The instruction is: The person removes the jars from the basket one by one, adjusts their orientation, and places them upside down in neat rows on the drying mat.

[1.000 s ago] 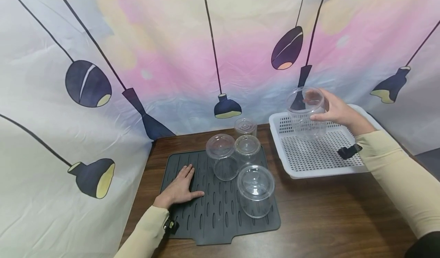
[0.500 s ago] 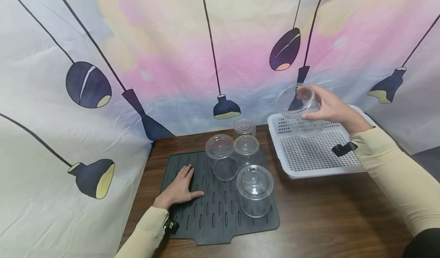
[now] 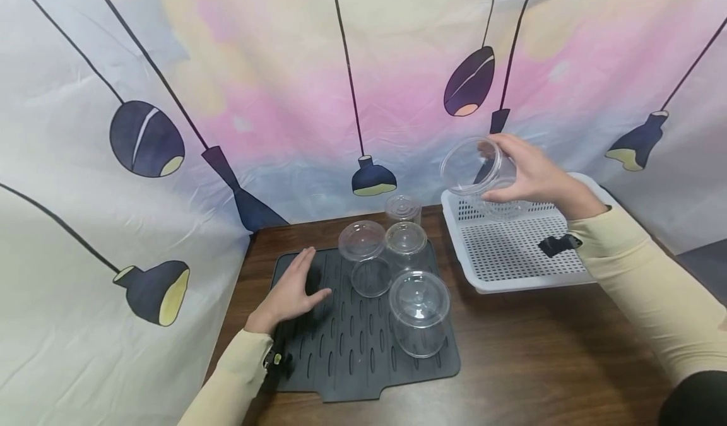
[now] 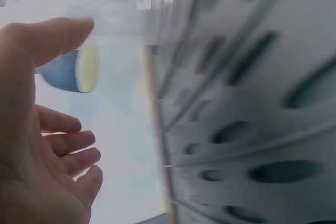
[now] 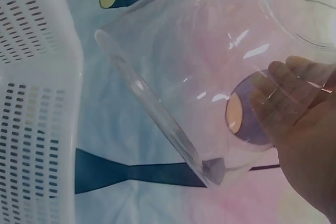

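Note:
My right hand (image 3: 528,170) grips a clear plastic jar (image 3: 479,172) in the air above the back left part of a white perforated basket (image 3: 483,285). The jar is tilted, its round mouth facing left; in the right wrist view its transparent wall (image 5: 173,77) shows my fingers through it. My left hand (image 3: 288,295) hovers over the left half of a dark grey ridged mat (image 3: 352,344), fingers extended, thumb apart, holding nothing. Several clear jars stand on or by the mat's right side: a large one (image 3: 420,315) in front, others (image 3: 366,262) behind it.
The basket sits on the brown wooden table (image 3: 511,356) to the right of the mat. A smaller clear jar (image 3: 403,208) stands farthest back, close to the printed cloth (image 3: 284,98) that hangs behind the table.
My right hand has moved left with the jar, tipping its mouth further to the left. My left hand, earlier resting on the mat, has lifted off it.

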Action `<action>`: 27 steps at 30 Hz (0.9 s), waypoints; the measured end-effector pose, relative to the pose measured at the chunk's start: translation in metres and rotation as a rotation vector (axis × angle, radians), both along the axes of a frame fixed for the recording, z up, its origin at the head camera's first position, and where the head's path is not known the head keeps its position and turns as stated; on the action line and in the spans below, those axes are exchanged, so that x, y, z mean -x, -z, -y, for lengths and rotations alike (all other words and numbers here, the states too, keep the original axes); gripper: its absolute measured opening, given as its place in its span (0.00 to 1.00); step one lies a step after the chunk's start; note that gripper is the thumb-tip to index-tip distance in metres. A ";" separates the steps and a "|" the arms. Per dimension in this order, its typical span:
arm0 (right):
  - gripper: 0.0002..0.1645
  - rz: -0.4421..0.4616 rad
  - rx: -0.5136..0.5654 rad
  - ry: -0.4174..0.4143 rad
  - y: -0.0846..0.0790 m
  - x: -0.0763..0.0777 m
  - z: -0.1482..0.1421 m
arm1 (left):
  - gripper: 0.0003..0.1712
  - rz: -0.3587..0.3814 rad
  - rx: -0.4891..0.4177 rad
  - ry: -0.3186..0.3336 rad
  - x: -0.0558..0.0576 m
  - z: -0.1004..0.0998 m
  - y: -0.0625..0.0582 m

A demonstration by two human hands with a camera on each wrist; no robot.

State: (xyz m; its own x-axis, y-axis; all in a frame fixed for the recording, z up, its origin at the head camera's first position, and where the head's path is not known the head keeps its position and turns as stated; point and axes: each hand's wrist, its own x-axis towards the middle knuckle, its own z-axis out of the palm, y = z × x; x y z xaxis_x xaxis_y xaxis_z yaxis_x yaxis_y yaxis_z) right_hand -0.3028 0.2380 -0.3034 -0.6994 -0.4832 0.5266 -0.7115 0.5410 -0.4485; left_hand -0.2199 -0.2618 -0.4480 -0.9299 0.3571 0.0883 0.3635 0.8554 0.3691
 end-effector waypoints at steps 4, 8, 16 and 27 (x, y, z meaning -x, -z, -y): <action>0.60 -0.021 0.000 -0.015 -0.003 -0.001 0.005 | 0.52 -0.036 -0.047 0.000 0.002 -0.003 -0.021; 0.60 -0.037 0.006 -0.029 -0.004 -0.001 0.008 | 0.51 -0.075 -0.077 0.026 0.004 -0.008 -0.041; 0.60 -0.063 -0.016 -0.040 -0.011 -0.002 0.017 | 0.53 -0.148 -0.112 0.075 0.008 -0.026 -0.070; 0.62 -0.074 -0.035 -0.076 -0.023 -0.009 0.032 | 0.59 -0.214 -0.121 0.106 0.014 -0.046 -0.095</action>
